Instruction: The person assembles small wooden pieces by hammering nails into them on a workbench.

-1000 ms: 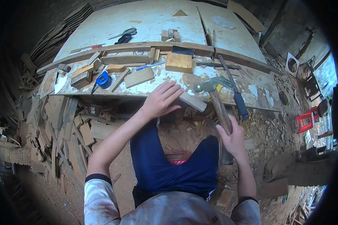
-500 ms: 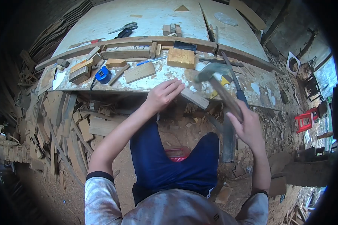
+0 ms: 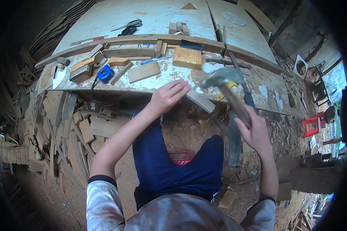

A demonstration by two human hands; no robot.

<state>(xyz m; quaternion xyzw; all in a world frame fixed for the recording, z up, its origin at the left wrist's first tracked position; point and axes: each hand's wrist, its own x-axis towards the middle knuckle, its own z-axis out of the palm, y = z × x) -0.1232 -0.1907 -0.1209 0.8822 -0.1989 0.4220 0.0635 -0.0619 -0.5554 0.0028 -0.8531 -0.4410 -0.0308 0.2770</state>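
Observation:
My left hand is closed on a small wooden block at the front edge of the workbench. The block's free end points right and toward me. My right hand grips the wooden handle of a hammer. The hammer's metal head is raised up and left, a little above and right of the block. Behind the hammer lies a yellow tool, partly hidden by it. A dark-handled long tool lies beside it, reaching over the bench edge.
On the workbench are a thick wood block, a flat board, a blue tape measure and a black phone. Scissors lie farther back. Scrap wood piles up at left; a red stool stands right.
The hammer head is slightly farther right, and my right hand has shifted a little downward. My left hand stays on the wooden block. The camera view has shifted slightly.

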